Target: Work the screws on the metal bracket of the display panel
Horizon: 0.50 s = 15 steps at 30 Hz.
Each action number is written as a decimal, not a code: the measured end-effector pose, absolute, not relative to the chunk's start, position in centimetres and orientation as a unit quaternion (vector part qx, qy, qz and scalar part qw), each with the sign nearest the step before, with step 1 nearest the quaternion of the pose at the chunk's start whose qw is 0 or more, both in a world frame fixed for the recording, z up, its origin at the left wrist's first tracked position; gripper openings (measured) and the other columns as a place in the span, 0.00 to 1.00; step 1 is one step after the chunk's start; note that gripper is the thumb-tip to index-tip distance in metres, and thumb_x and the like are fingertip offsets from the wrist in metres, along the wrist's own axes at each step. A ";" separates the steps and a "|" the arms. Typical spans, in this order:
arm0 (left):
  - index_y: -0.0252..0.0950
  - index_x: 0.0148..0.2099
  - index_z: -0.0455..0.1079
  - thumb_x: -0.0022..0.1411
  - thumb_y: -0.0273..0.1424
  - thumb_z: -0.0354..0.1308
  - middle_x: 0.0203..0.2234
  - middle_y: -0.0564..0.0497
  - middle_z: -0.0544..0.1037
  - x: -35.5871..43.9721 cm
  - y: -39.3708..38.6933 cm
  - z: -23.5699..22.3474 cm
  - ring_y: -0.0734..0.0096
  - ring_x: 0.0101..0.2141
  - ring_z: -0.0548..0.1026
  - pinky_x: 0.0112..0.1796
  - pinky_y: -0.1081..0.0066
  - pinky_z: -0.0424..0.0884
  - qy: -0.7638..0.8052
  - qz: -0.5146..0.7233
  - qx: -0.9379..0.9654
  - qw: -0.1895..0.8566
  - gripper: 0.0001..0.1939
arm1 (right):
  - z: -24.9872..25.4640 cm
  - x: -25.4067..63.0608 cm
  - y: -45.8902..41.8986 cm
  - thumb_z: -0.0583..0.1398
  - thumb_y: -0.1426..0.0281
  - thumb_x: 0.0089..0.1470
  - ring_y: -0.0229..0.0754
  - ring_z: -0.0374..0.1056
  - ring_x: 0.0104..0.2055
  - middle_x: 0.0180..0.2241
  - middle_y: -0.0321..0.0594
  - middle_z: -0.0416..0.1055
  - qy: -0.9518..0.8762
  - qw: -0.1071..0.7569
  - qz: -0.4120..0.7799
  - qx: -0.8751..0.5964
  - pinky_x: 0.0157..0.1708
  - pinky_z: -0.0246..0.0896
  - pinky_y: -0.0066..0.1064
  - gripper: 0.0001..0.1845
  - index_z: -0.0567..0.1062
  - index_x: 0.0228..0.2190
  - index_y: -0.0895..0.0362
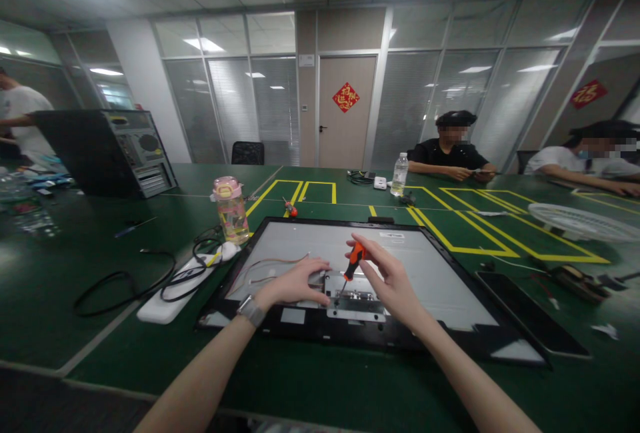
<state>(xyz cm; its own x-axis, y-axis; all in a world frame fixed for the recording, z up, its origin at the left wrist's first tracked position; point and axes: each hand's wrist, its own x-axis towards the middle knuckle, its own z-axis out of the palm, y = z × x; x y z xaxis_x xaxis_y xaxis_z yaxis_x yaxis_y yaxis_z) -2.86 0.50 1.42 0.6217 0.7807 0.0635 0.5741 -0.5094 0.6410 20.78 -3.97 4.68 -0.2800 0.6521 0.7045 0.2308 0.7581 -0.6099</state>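
Observation:
A flat screen panel [430, 273] with a black frame lies on the table in front of me, its grey metal back facing up. Near its closest edge sits a silver metal bracket [356, 315]. My right hand [389, 278] grips a screwdriver [355, 260] with an orange and black handle, its shaft slanting down to the bracket. My left hand [296, 281], a watch on its wrist, lies with fingers spread at the bracket's left side. Thin cables [265, 262] run over the panel beside that hand.
On the left are a white power strip [175, 290], a black cable [117, 303], a drink bottle [231, 210] and a computer case [107, 150]. To the right lie a dark flat slab [530, 313] and a white ring-shaped part [585, 218]. Two people sit across the table [280, 380].

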 end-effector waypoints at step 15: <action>0.39 0.59 0.65 0.47 0.45 0.71 0.59 0.45 0.66 -2.9 0.8 1.0 0.53 0.60 0.60 0.61 0.59 0.52 0.387 0.193 0.855 0.285 0.39 | 4.3 20.9 -3.6 0.49 0.70 0.65 0.47 0.71 0.50 0.53 0.45 0.71 -0.775 0.524 0.229 -0.270 0.53 0.63 0.46 0.23 0.63 0.60 0.46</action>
